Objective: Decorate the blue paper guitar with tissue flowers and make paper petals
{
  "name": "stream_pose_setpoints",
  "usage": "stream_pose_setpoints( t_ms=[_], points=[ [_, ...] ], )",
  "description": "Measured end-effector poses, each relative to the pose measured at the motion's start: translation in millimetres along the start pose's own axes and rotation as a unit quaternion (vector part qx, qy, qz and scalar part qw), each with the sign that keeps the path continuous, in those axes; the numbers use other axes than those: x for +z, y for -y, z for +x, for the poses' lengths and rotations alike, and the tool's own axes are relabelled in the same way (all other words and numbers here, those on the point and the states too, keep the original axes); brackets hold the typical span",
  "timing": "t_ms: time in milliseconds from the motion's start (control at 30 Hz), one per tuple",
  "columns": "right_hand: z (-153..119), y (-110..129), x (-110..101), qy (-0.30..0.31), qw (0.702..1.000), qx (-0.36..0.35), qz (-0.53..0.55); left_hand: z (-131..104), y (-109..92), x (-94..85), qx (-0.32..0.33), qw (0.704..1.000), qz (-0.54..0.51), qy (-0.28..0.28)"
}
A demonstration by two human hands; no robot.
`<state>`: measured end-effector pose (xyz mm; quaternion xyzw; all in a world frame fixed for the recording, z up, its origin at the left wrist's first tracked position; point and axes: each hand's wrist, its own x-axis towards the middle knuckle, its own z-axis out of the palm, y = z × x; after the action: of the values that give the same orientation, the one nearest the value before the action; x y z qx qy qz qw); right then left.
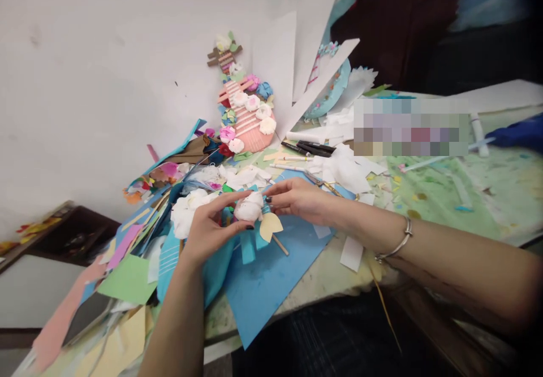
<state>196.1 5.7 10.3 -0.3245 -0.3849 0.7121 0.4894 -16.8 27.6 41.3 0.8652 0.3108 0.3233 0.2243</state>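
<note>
My left hand (212,221) curves its thumb and fingers around a white paper flower (249,207). At the flower's right side, my right hand (299,199) has its fingers drawn together; what lies between the fingertips is hidden. Beneath both hands is a turquoise paper craft (220,267) with white lines on its left part. Cream paper petals (270,227) and a thin wooden stick (280,245) show just below the white flower. A larger white paper flower (190,210) sits behind my left hand. A blue sheet (271,286) lies under the craft.
A pink guitar-shaped craft (248,122) covered with paper flowers leans on the wall. Scissors (324,185), black pens (314,149) and crumpled white paper (345,168) lie beyond my right hand. Coloured paper scraps, including a green sheet (129,278), cover the left side.
</note>
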Motion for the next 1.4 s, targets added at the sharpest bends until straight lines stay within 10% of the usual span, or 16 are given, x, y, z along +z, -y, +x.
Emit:
stream_pose_setpoints(
  t_ms=[1400],
  points=[
    [-7.9,3.0,-1.0,0.085,0.993,-0.065,0.058,5.1,-0.3,6.6,0.076,0.988,-0.085,-0.109]
  ],
)
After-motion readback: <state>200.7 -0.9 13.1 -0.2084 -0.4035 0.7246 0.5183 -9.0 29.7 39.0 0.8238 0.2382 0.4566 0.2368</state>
